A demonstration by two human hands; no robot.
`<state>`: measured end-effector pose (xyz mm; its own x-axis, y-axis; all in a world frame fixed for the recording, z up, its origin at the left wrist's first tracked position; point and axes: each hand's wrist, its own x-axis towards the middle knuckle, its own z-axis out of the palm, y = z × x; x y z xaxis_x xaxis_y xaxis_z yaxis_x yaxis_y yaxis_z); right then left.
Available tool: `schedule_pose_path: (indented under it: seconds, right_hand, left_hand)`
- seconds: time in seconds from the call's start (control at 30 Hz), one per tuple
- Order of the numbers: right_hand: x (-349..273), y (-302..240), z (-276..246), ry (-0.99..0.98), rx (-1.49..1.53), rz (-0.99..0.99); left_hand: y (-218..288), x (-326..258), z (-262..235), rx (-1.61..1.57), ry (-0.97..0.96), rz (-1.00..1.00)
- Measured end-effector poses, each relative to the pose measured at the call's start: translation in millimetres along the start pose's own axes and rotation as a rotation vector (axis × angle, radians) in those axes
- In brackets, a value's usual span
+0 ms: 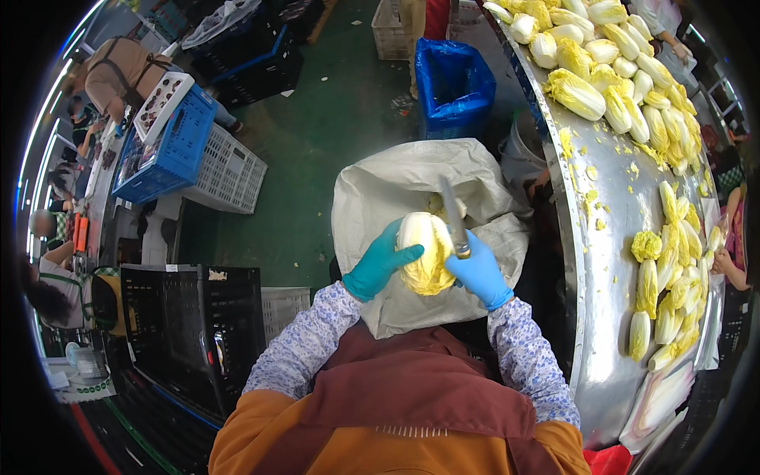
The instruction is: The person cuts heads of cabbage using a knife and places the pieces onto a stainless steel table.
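A pale yellow napa cabbage (pixel 426 255) is held over the mouth of a white woven sack (pixel 368 210). My left hand (pixel 381 260), in a teal glove, grips it from the left with the thumb across its front. A knife (pixel 454 207) is in my right hand (pixel 481 271), which wears a blue glove; the blade points up and away from me. The right fingers are close against the cabbage's right side. Some pale scraps lie inside the sack, partly hidden behind the cabbage and blade.
On my right, a metal table (pixel 606 261) bears piles of napa cabbages (pixel 669 127) and loose leaf bits. A blue bag-lined bin (pixel 455 87) stands beyond the sack. Black crates (pixel 190 340) and a blue crate (pixel 170 142) are on the left. Other people work at both sides.
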<state>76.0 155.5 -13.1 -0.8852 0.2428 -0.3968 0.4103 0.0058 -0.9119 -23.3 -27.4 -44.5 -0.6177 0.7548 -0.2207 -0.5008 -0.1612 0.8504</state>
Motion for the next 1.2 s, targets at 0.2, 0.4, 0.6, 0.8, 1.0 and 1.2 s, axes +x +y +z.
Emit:
schedule_pose_path:
  seconds: [0.2,0.4,0.6,0.8,1.0,1.2]
  right_hand:
    - [2,6,-9,0.008,0.184,0.094]
    - [12,33,10,0.13,-0.13,-0.066]
    - [41,74,-17,0.306,-0.513,-0.126]
    - [19,29,13,0.094,-0.265,-0.172]
    - [13,22,16,-0.071,-0.174,-0.092]
    - [17,40,5,-0.032,-0.054,0.02]
  left_hand:
    - [6,0,-9,-0.277,-0.164,-0.168]
    - [-18,11,-18,-0.148,0.035,-0.161]
    - [1,3,-6,-0.559,0.076,-0.328]
    - [-24,8,-13,-0.2,0.121,-0.091]
    - [-27,6,-3,-0.014,0.036,0.01]
    - [-5,-1,13,-0.201,0.001,-0.086]
